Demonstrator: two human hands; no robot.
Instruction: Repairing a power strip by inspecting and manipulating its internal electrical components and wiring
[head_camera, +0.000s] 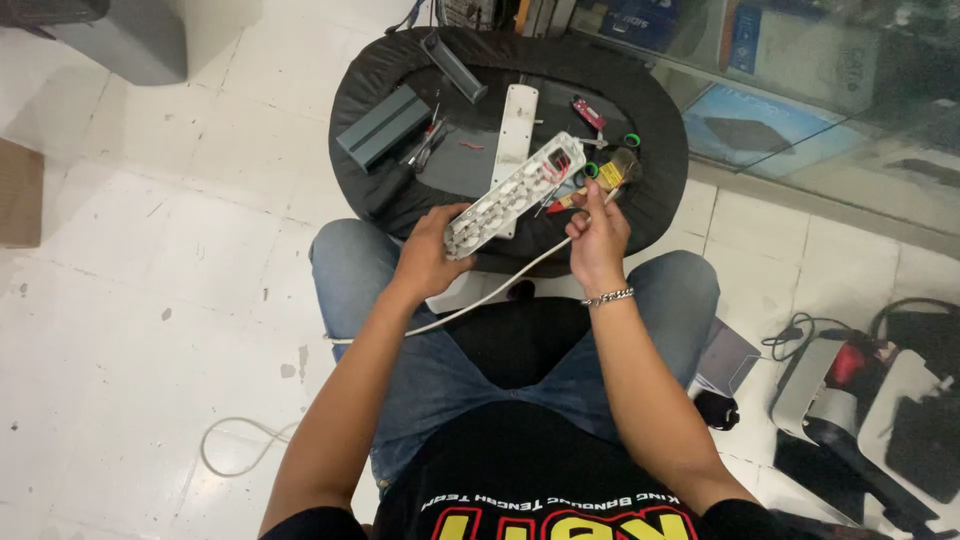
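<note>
My left hand (428, 252) grips the near end of an opened white power strip (510, 193), its inner contacts and red wiring facing up. My right hand (597, 235), with a silver bracelet on the wrist, pinches a thin tool with a yellow and red handle (585, 193) whose tip points at the strip's far end. The strip's white cable (480, 303) runs from it across my lap to the floor. Both hands hover over the near edge of a black oval tray (660, 190) that rests by my knees.
On the tray lie the strip's white cover (517, 128), a grey box (383, 125), a grey bar (453, 66), screwdrivers (428, 142), a red tool (588, 111) and green-ringed scissors (612, 150). A glass cabinet (800, 90) stands at the right, and machines with cables (870, 390) sit on the tiled floor.
</note>
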